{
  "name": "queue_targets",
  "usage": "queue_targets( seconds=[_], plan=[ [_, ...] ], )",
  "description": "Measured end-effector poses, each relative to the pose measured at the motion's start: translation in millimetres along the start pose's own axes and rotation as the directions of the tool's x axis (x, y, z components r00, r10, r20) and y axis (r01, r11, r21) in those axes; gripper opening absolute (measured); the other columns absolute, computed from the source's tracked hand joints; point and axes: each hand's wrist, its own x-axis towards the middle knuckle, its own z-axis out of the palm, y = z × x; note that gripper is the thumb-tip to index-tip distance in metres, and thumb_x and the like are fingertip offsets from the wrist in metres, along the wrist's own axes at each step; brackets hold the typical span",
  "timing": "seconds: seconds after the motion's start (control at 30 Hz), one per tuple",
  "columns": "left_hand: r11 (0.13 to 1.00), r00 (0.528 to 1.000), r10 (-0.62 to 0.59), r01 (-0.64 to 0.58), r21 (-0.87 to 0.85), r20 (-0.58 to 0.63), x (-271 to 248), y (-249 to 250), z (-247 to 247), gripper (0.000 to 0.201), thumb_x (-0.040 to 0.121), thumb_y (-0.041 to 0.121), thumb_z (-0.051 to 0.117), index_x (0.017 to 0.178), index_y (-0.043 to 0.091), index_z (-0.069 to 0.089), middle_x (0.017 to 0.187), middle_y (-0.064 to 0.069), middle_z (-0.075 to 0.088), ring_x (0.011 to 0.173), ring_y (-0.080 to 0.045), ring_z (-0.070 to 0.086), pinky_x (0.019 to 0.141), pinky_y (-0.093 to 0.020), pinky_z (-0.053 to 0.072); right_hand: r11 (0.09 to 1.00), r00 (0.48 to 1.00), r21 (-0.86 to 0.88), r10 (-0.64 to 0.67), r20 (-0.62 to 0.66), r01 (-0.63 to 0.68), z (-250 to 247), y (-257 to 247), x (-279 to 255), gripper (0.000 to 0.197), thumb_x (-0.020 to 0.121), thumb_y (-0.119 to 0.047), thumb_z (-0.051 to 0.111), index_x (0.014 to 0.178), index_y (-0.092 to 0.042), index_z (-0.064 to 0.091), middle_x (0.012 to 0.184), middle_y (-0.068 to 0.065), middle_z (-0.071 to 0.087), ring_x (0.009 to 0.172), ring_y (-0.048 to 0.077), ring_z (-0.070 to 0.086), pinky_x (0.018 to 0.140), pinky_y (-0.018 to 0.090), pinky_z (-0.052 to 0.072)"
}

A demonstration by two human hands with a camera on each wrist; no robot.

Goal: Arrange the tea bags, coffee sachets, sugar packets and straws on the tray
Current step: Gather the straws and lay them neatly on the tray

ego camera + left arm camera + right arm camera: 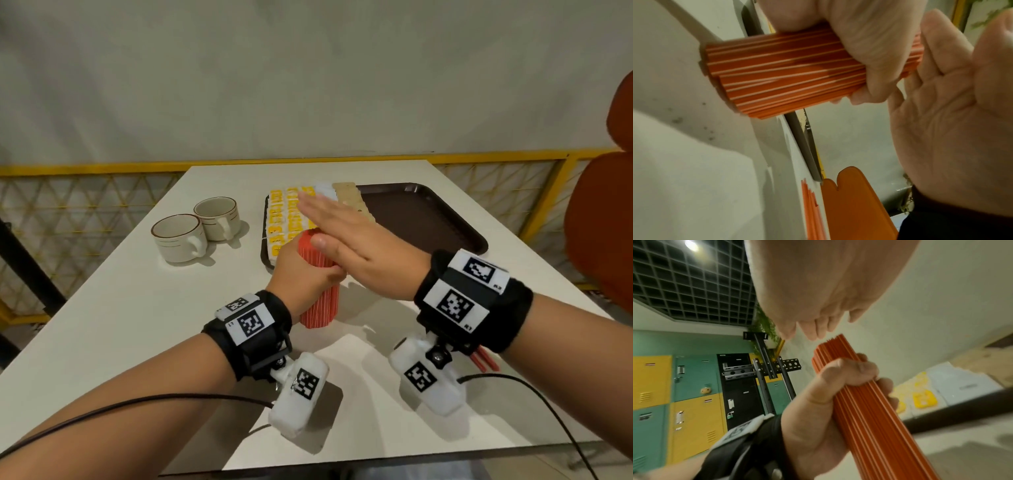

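A thick bundle of orange straws (pixel 318 301) (pixel 787 73) (pixel 869 410) stands upright on the white table, just in front of the brown tray (pixel 428 219). My left hand (pixel 301 274) (pixel 869 48) (pixel 838 386) grips the bundle round its upper half. My right hand (pixel 346 236) (pixel 941 105) (pixel 818 288) is flat with straight fingers, palm down right over the bundle's top end; whether it touches is unclear. On the tray's left part lie rows of yellow tea bags (pixel 284 212), white sugar packets (pixel 323 190) and beige sachets (pixel 349 195).
Two cream cups (pixel 180 236) (pixel 217 217) stand left of the tray. A few loose orange straws (pixel 484 359) (pixel 812 211) lie near the table's right front, under my right wrist. An orange chair (pixel 603 222) stands at the right. Cables trail off the front edge.
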Motion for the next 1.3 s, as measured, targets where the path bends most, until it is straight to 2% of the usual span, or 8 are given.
queue_targets(
  seconds=[0.07, 0.27, 0.37, 0.5, 0.7, 0.87, 1.03, 1.3],
  plan=[
    [0.997, 0.996, -0.071, 0.073, -0.039, 0.05, -1, -5, -2, 0.031, 0.075, -0.008, 0.067, 0.09, 0.017, 0.057, 0.082, -0.003, 0.062, 0.077, -0.013, 0.064, 0.071, -0.018, 0.053, 0.999, 1.0, -0.04, -0.012, -0.002, 0.012, 1, -1, 0, 0.054, 0.101, -0.034, 0.029, 0.15, -0.011, 0.021, 0.159, 0.002, 0.017, 0.147, 0.011, 0.007, 0.113, 0.013, -0.003],
    [0.991, 0.986, -0.096, 0.107, -0.074, 0.136, -7, 4, -5, 0.05, 0.082, -0.015, 0.059, 0.08, 0.032, 0.042, 0.079, 0.014, 0.048, 0.063, 0.009, 0.056, 0.06, -0.003, 0.044, 0.993, 0.997, -0.11, 0.04, 0.071, -0.032, 9, 2, -2, 0.054, 0.103, -0.034, 0.034, 0.151, -0.013, 0.021, 0.158, 0.002, 0.021, 0.145, 0.012, 0.012, 0.111, 0.015, 0.003],
    [0.988, 0.991, -0.112, 0.12, -0.1, 0.078, 1, 4, -4, 0.025, 0.076, -0.004, 0.07, 0.081, 0.018, 0.059, 0.078, -0.002, 0.062, 0.073, -0.01, 0.065, 0.07, -0.025, 0.054, 0.925, 0.984, 0.339, 0.179, 0.011, -0.172, 5, 7, -9, 0.065, 0.097, -0.041, 0.037, 0.152, -0.022, 0.01, 0.159, -0.01, 0.01, 0.144, -0.002, 0.004, 0.115, 0.016, 0.002],
    [0.931, 0.981, -0.191, 0.177, -0.318, -0.014, 18, 15, -4, 0.02, 0.067, 0.007, 0.073, 0.08, 0.005, 0.059, 0.08, -0.016, 0.058, 0.077, -0.033, 0.061, 0.081, -0.047, 0.052, 0.579, 0.916, 0.767, 0.401, 0.026, -0.276, 17, 23, -27, 0.081, 0.084, -0.035, 0.061, 0.151, -0.025, 0.016, 0.153, -0.01, 0.029, 0.138, 0.001, 0.03, 0.113, 0.023, 0.028],
    [0.891, 0.971, -0.238, 0.221, -0.395, 0.008, 65, 38, 34, 0.015, 0.074, 0.004, 0.073, 0.082, 0.01, 0.063, 0.074, -0.007, 0.061, 0.069, -0.021, 0.063, 0.07, -0.037, 0.055, 0.684, 0.866, 0.664, 0.488, -0.107, -0.303, 11, 46, -12, 0.04, 0.072, 0.001, 0.073, 0.104, -0.012, 0.054, 0.083, 0.005, 0.065, 0.071, 0.015, 0.066, 0.065, 0.031, 0.055],
    [0.827, 0.928, -0.34, 0.372, -0.422, 0.152, 124, 43, 71, 0.018, 0.065, 0.016, 0.075, 0.079, 0.009, 0.066, 0.078, -0.01, 0.065, 0.07, -0.021, 0.063, 0.073, -0.034, 0.054, 0.716, 0.796, 0.629, 0.553, -0.247, -0.302, -17, 92, 2, 0.033, 0.065, -0.004, 0.073, 0.094, -0.01, 0.058, 0.078, 0.007, 0.064, 0.07, 0.012, 0.064, 0.066, 0.028, 0.053],
    [0.743, 0.832, -0.444, 0.55, -0.382, 0.334, 192, 42, 106, 0.04, 0.079, 0.037, 0.074, 0.101, 0.006, 0.064, 0.086, -0.009, 0.067, 0.073, -0.021, 0.064, 0.059, -0.028, 0.055, 0.495, 0.729, 0.758, 0.683, -0.038, -0.424, -54, 150, 16, 0.02, 0.08, -0.013, 0.071, 0.099, -0.011, 0.065, 0.08, 0.005, 0.069, 0.068, 0.014, 0.068, 0.055, 0.023, 0.052],
    [0.692, 0.698, -0.563, 0.69, -0.21, 0.442, 246, 1, 133, 0.047, 0.099, 0.027, 0.047, 0.134, -0.004, 0.042, 0.134, -0.021, 0.051, 0.122, -0.035, 0.051, 0.086, -0.043, 0.044, 0.299, 0.514, 0.553, 0.809, 0.286, -0.778, -76, 242, 44, 0.019, 0.075, -0.004, 0.063, 0.093, -0.001, 0.062, 0.073, 0.017, 0.063, 0.054, 0.023, 0.061, 0.047, 0.027, 0.047]
  ],
)
